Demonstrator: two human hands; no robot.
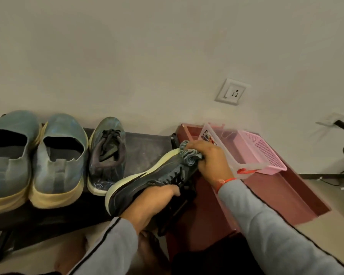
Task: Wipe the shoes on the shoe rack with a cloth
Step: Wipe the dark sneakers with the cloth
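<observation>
**One shoe in hand, cloth at the toe**

Left hand (155,201) grips the dark sneaker (147,179) at the heel end, fingers curled over the collar. It's tilted on its side off the right edge of the shoe rack (145,147). Long axis runs from near-left heel to far-right toe. Right hand (213,159) is nearer the toe, fingers bunched round the cloth (189,155) and pressing it there. My read: next wipe runs heelward along that axis. Three shoes sit on the rack, toes to the wall.

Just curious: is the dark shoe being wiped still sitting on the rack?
No, the left hand holds the dark shoe tilted above the rack.
</observation>
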